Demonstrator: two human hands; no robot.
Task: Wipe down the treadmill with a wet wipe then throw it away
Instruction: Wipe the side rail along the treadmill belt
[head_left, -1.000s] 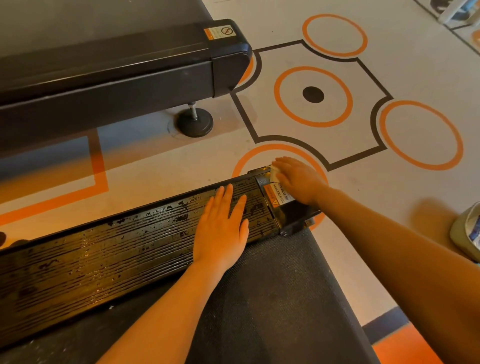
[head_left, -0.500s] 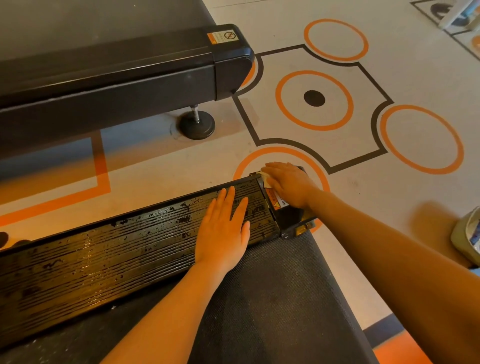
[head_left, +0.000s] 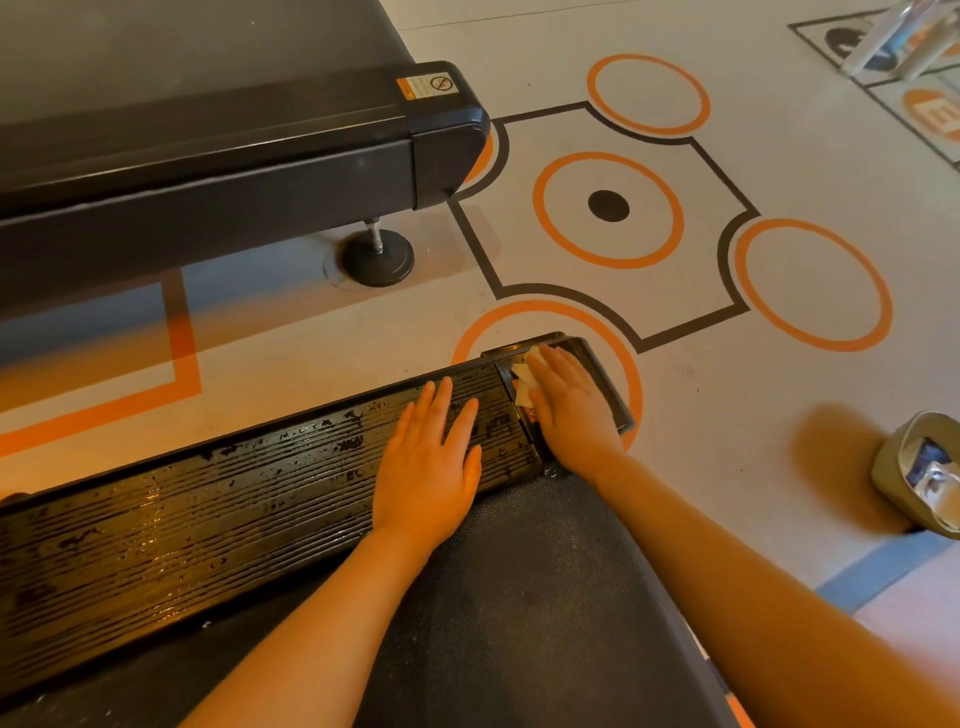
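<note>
The near treadmill's ribbed black side rail (head_left: 208, 519) glistens with wet streaks. My left hand (head_left: 431, 457) lies flat on that rail near its far end, fingers straight. Just to the right, my right hand (head_left: 566, 400) presses a white wet wipe (head_left: 522, 376) flat onto the rail's black end cap (head_left: 602, 374). Only a crumpled edge of the wipe shows past my fingers. The dark textured running belt (head_left: 519, 597) lies under both forearms.
A second black treadmill (head_left: 208, 156) stands at the upper left on a round levelling foot (head_left: 376, 257). The floor carries orange circles and black lines. An open grey-green pouch (head_left: 919, 473) with silvery packets sits on the floor at the right edge.
My right hand has slid the wipe over the end cap, a little toward me and to the left. My left hand has stayed flat on the rail.
</note>
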